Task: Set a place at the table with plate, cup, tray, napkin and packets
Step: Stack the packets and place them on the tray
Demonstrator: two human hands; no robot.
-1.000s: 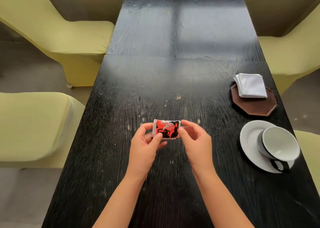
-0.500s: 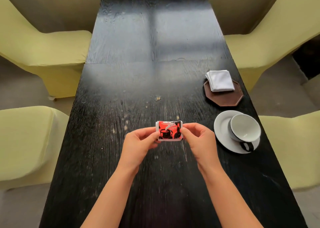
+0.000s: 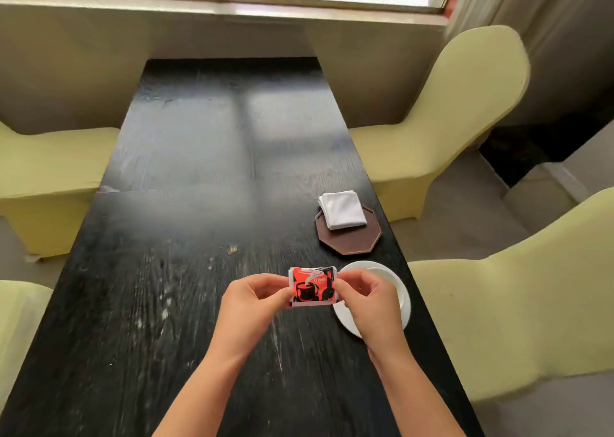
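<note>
Scuffed black table, yellow chairs

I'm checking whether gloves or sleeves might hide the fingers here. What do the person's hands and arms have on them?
Nothing: the left hand and right hand are bare, with no gloves, rings, watch or bracelets visible. Both forearms are uncovered down to the picture's bottom edge; no sleeve shows.

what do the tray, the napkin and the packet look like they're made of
Tray: probably wood or leatherette; matte brown, octagonal, raised rim.
Napkin: looks like white cloth; soft folds, layered edges.
Packet: likely printed paper or foil; glossy red and black, pinched between left hand and right hand.
</note>
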